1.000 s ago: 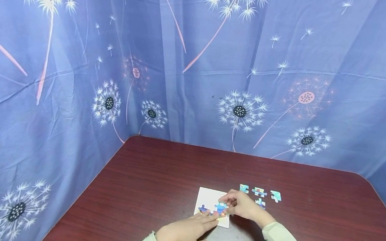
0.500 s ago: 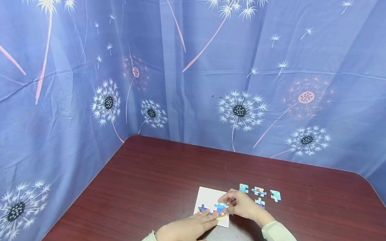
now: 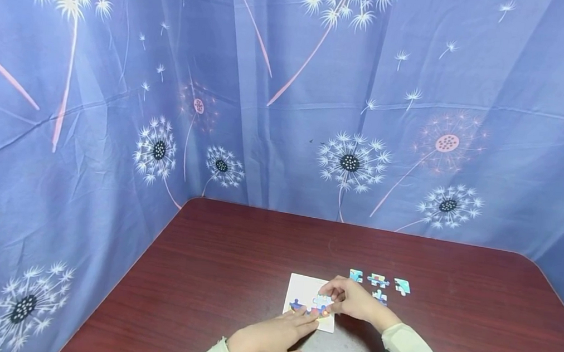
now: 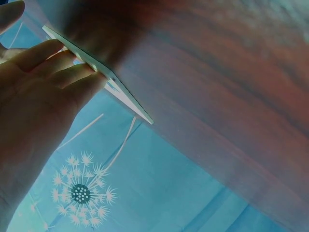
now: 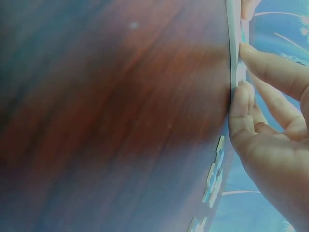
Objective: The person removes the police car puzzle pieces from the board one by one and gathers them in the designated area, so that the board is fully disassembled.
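In the head view, a white puzzle board [image 3: 303,283] lies on the table with several joined pieces on it. My left hand [image 3: 275,337] rests its straight fingers on the board's near part, over the lower pieces. The right hand [image 3: 354,301] bends over the board's right side. Its thumb and fingers pinch a pale blue puzzle piece [image 3: 321,301] at the right of the joined ones. A dark blue piece [image 3: 297,305] shows at the left. In the left wrist view, the fingers lie along the thin board [image 4: 128,99]. The right wrist view shows the fingertips at the board's edge [image 5: 233,43].
Several loose puzzle pieces lie beyond the right hand, among them a corner piece [image 3: 402,286] and a piece with red on it [image 3: 378,280]. The dark red table [image 3: 235,250] ends at a blue dandelion curtain [image 3: 283,159].
Both hands keep their places. The pinched puzzle piece looks paler now than half a second ago, as if slightly tilted; the loose pieces have not moved.
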A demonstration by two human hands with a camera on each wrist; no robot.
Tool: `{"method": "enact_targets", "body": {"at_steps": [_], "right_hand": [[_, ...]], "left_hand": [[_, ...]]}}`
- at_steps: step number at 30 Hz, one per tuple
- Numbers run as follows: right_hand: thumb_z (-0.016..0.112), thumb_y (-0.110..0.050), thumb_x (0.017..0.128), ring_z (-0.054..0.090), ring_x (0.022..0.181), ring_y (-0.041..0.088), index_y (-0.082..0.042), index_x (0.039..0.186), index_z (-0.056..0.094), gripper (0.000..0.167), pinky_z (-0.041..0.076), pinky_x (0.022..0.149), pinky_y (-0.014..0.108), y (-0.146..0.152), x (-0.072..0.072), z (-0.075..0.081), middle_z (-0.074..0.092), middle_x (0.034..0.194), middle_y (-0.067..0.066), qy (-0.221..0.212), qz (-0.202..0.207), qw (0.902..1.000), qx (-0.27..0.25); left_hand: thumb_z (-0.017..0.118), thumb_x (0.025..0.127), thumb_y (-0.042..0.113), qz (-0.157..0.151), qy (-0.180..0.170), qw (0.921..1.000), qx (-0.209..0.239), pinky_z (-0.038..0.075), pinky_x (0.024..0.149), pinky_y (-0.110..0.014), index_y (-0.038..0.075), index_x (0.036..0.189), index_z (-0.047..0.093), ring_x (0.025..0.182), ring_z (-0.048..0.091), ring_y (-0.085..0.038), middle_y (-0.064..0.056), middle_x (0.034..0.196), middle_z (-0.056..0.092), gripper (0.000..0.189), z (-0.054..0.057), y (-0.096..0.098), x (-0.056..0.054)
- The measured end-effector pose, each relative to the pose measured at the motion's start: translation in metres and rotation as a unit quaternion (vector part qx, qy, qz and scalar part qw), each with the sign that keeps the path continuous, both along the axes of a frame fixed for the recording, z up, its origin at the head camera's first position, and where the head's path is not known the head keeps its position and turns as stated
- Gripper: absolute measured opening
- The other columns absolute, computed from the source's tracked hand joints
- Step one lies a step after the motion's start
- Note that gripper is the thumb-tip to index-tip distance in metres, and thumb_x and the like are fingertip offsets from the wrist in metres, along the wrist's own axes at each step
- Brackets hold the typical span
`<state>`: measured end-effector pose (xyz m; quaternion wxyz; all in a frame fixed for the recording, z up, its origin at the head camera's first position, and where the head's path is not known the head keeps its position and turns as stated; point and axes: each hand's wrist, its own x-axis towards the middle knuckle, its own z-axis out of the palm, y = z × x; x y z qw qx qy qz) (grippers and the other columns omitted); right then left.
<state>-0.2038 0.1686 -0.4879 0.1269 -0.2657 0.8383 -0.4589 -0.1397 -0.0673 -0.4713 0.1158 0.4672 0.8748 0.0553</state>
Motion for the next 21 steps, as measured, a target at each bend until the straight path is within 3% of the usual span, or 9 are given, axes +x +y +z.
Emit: {"method": "enact_targets", "body": {"at_steps": [8, 16, 21], "right_hand": [[0.073, 0.002, 0.077, 0.053, 0.077, 0.014, -0.002, 0.104, 0.066, 0.028, 0.048, 0.066, 0.024, 0.0006, 0.0001, -0.0008, 0.059, 0.089, 0.009, -0.008, 0.0, 0.9999, -0.015], [0.059, 0.005, 0.087, 0.055, 0.067, 0.012, 0.002, 0.106, 0.067, 0.02, 0.048, 0.054, 0.024, 0.0035, -0.0011, -0.0014, 0.065, 0.091, 0.013, -0.012, 0.008, 0.9993, -0.033], [0.06, 0.004, 0.089, 0.058, 0.065, 0.015, 0.003, 0.106, 0.067, 0.019, 0.052, 0.052, 0.029, 0.0046, -0.0009, 0.0008, 0.067, 0.091, 0.014, -0.015, 0.008, 0.9987, -0.047]], "left_hand": [[0.056, 0.09, 0.023, 0.001, -0.012, 0.9999, 0.004, 0.026, 0.115, -0.034, 0.004, 0.145, 0.04, 0.142, 0.027, -0.028, -0.009, 0.154, 0.031, 0.061, -0.0019, 0.0001, -0.0006], [0.056, 0.091, 0.024, -0.004, 0.0, 1.0, 0.002, 0.028, 0.114, -0.035, 0.004, 0.145, 0.041, 0.142, 0.028, -0.027, -0.009, 0.154, 0.032, 0.06, -0.0024, -0.0001, -0.0006], [0.056, 0.091, 0.025, 0.002, -0.004, 1.0, 0.001, 0.03, 0.113, -0.036, 0.005, 0.145, 0.041, 0.142, 0.028, -0.026, -0.008, 0.154, 0.032, 0.06, -0.0027, -0.0004, -0.0002]]}}
